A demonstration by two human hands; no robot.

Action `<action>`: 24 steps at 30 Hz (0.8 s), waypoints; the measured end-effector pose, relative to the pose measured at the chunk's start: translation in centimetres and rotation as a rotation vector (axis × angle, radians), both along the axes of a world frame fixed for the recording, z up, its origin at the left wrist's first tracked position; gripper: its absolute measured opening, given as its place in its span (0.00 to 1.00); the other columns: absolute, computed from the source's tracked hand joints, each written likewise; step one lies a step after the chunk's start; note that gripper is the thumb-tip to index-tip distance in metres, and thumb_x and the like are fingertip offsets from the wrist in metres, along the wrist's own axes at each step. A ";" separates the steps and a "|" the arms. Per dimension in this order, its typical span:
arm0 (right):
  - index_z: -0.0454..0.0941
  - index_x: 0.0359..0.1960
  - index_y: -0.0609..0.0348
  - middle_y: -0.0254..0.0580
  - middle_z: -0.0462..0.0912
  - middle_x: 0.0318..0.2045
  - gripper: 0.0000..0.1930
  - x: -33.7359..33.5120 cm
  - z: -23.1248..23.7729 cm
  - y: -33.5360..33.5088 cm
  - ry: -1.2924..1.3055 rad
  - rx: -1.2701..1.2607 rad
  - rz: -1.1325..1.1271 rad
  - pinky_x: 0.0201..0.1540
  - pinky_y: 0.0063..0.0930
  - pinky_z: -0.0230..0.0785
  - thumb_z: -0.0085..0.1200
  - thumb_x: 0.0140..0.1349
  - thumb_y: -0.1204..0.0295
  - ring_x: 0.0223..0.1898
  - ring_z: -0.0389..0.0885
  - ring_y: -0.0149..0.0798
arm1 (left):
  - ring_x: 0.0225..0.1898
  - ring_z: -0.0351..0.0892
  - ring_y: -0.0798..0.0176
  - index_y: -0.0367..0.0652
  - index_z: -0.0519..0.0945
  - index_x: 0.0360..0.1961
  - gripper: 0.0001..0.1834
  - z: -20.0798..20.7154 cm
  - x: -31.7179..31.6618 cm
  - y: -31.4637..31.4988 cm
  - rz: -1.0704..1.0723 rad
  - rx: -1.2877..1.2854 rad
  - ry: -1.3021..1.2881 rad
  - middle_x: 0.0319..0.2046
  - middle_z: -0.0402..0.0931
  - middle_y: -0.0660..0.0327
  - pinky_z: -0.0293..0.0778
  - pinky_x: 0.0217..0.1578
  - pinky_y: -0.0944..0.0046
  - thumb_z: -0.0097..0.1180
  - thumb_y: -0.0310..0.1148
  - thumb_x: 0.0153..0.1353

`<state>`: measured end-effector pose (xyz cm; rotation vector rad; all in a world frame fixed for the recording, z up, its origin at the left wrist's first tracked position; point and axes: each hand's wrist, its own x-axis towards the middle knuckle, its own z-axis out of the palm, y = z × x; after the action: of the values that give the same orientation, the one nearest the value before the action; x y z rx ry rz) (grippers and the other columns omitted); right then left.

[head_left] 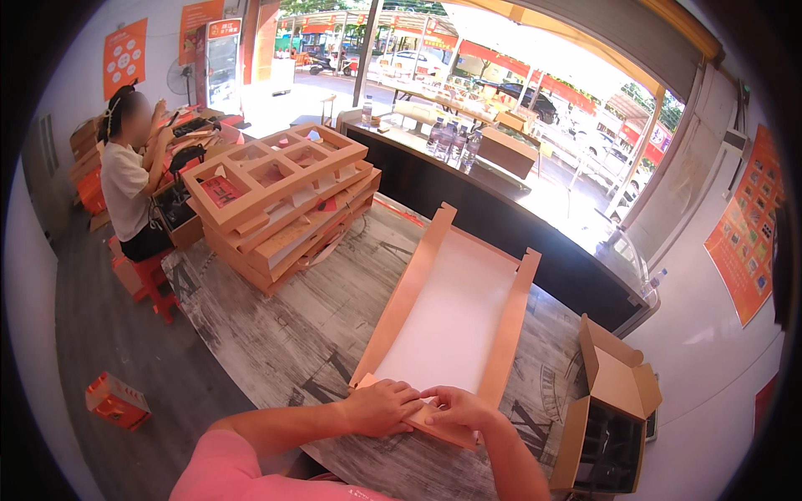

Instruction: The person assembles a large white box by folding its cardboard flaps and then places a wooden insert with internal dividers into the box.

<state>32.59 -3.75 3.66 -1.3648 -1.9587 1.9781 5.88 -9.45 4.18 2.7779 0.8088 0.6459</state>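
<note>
A long cardboard tray (448, 311) lies in front of me on the wood-patterned table (317, 301), white inside with orange-brown sides folded up. Both hands are at its near end. My left hand (383, 407) has its fingers curled over the near flap, left of the middle. Close beside it, my right hand (455, 409) bends its fingers and thumb onto the same flap. The fingertips of both hands partly cover the flap's edge, and their undersides are hidden.
Stacked partitioned cardboard trays (276, 196) stand at the far left. An open cardboard box (614, 367) with black contents sits at right. Bottles (451, 140) stand on the counter beyond. Another person (129, 175) sits at left near cartons; an orange bag (117, 401) is on the floor.
</note>
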 end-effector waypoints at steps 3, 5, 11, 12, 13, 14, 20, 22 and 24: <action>0.74 0.66 0.64 0.40 0.86 0.48 0.29 -0.5 0.2 0.8 0.129 -0.278 -0.085 0.51 0.24 0.78 0.70 0.65 0.72 0.50 0.83 0.30 | 0.58 0.79 0.50 0.37 0.80 0.56 0.29 0.4 0.2 -0.1 0.017 -0.044 0.039 0.53 0.80 0.55 0.74 0.60 0.51 0.69 0.44 0.59; 0.75 0.65 0.64 0.40 0.87 0.49 0.27 -1.3 0.2 0.7 0.150 -0.346 -0.080 0.51 0.24 0.78 0.69 0.66 0.74 0.50 0.84 0.30 | 0.60 0.78 0.50 0.37 0.80 0.56 0.29 0.4 0.4 0.0 0.002 -0.015 0.033 0.55 0.80 0.55 0.74 0.61 0.51 0.69 0.44 0.59; 0.76 0.64 0.64 0.39 0.86 0.53 0.24 -1.9 -3.4 1.8 0.185 -0.431 0.008 0.55 0.24 0.78 0.67 0.67 0.74 0.51 0.84 0.28 | 0.60 0.77 0.52 0.38 0.81 0.56 0.29 -0.5 -0.2 -0.1 -0.012 0.012 0.016 0.55 0.79 0.57 0.73 0.61 0.52 0.66 0.49 0.63; 0.76 0.64 0.64 0.39 0.86 0.53 0.24 -1.8 -4.0 2.2 0.168 -0.424 0.023 0.55 0.24 0.77 0.66 0.67 0.74 0.52 0.83 0.28 | 0.59 0.77 0.52 0.38 0.81 0.56 0.28 -0.5 -0.2 0.0 -0.015 0.020 0.008 0.55 0.79 0.58 0.73 0.60 0.52 0.66 0.49 0.63; 0.76 0.64 0.64 0.38 0.86 0.53 0.24 -1.7 -4.1 2.1 0.151 -0.419 0.034 0.56 0.24 0.77 0.66 0.67 0.74 0.52 0.83 0.28 | 0.58 0.78 0.52 0.39 0.82 0.55 0.27 -0.4 -0.2 0.0 -0.009 0.008 0.019 0.55 0.79 0.57 0.74 0.59 0.52 0.67 0.48 0.63; 0.76 0.64 0.63 0.38 0.86 0.53 0.24 -1.7 -4.1 2.1 0.165 -0.419 0.038 0.56 0.24 0.77 0.66 0.68 0.74 0.53 0.83 0.28 | 0.57 0.79 0.51 0.40 0.82 0.53 0.25 -0.3 -0.1 0.0 -0.002 -0.003 0.031 0.55 0.80 0.57 0.75 0.58 0.53 0.68 0.47 0.62; 0.76 0.65 0.64 0.43 0.86 0.54 0.26 -1.7 -2.1 0.6 0.091 0.024 0.074 0.57 0.27 0.77 0.65 0.69 0.67 0.53 0.84 0.33 | 0.48 0.81 0.53 0.41 0.83 0.48 0.21 0.5 0.0 0.2 -0.006 -0.037 0.096 0.46 0.81 0.58 0.79 0.50 0.56 0.67 0.46 0.63; 0.79 0.62 0.63 0.48 0.86 0.53 0.25 -1.3 -1.1 -1.3 -0.049 0.416 0.010 0.54 0.32 0.77 0.65 0.68 0.61 0.52 0.84 0.36 | 0.47 0.81 0.53 0.41 0.84 0.46 0.20 0.4 0.1 0.3 -0.011 -0.046 0.097 0.43 0.81 0.59 0.79 0.49 0.56 0.67 0.46 0.63; 0.78 0.62 0.63 0.51 0.85 0.54 0.26 -2.1 3.8 -3.4 -0.097 0.309 0.056 0.56 0.34 0.76 0.65 0.68 0.60 0.55 0.84 0.41 | 0.46 0.81 0.53 0.41 0.83 0.44 0.18 0.0 -0.1 0.4 -0.011 -0.060 0.064 0.42 0.81 0.58 0.79 0.49 0.56 0.66 0.45 0.64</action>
<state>30.48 -7.19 7.42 -1.3611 -2.2510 1.5674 5.77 -9.08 4.18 2.7590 0.8112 0.5239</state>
